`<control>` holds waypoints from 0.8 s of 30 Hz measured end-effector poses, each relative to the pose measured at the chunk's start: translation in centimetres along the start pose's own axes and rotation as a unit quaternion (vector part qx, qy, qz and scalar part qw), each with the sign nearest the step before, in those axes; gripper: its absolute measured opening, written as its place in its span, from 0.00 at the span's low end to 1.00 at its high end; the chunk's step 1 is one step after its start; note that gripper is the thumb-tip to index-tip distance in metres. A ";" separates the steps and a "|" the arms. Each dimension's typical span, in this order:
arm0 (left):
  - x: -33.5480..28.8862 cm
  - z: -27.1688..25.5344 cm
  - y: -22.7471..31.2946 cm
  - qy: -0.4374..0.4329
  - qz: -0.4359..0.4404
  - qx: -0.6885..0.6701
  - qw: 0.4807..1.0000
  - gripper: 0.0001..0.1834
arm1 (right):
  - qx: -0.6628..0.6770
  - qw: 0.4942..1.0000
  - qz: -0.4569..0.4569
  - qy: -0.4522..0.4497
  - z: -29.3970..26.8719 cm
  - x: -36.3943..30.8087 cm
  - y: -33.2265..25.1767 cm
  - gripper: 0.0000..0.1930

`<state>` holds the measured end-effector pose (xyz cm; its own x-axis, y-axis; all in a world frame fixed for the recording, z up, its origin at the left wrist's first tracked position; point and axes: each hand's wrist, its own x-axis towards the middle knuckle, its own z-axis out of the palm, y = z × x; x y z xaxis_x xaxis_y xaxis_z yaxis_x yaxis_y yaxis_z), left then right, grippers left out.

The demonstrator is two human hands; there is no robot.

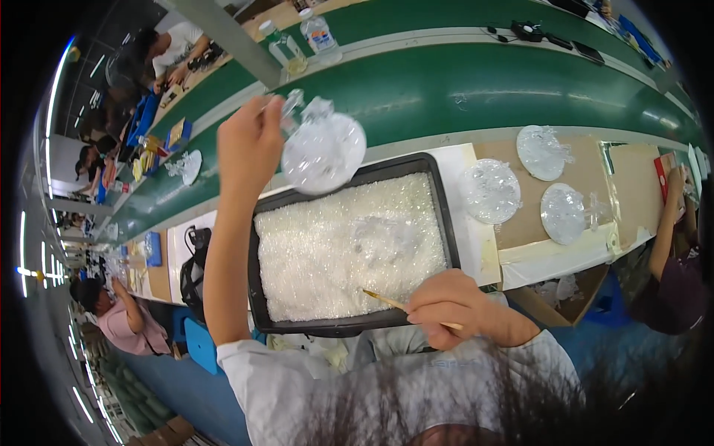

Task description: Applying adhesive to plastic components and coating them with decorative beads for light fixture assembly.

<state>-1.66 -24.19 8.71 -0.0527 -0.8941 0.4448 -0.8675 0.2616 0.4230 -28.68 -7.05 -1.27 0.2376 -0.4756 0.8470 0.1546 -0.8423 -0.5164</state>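
Note:
My left hand (249,145) is raised over the far left corner of a black tray, its fingers closed on the clear end of a round whitish translucent disc ornament (324,152). The disc hangs tilted to the right of the fingers, slightly blurred. White glittering granules (320,253) fill the black tray (444,215), with a dented patch right of its middle. Near the tray's front right edge, my right hand (450,308) grips a thin paintbrush (387,300). Its bristles point left, over the granules; whether they touch is unclear.
Three similar disc ornaments (492,191) lie on brown board right of the tray. Two bottles (321,37) stand beyond, beside a grey post (230,41). A cardboard box (561,297) with clear pieces sits at lower right. Co-workers sit on both sides; a black strapped item (195,271) lies left.

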 end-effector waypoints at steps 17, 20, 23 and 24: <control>12.7 16.7 -5.8 -0.136 0.097 0.078 0.983 0.22 | -0.039 0.991 0.122 -0.032 -0.6 -1.2 -0.7 0.08; 11.2 10.3 -9.7 -0.090 0.019 0.300 0.950 0.27 | -0.020 0.987 0.156 -0.018 -1.2 -1.1 -0.8 0.07; 9.0 3.0 -20.7 -0.124 -0.161 0.355 0.913 0.22 | 0.000 0.986 0.164 -0.018 -0.9 -1.2 -0.6 0.07; 9.1 2.7 -22.3 -0.145 -0.180 0.365 0.902 0.24 | -0.026 0.984 0.178 -0.011 -1.3 -1.2 -0.8 0.06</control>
<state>15.91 -39.09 1.20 0.2610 -0.9587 0.1128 -0.9435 -0.2781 -0.1802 -30.32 -6.12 -1.68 0.2881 -0.7382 0.6100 0.0087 -0.6350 -0.7725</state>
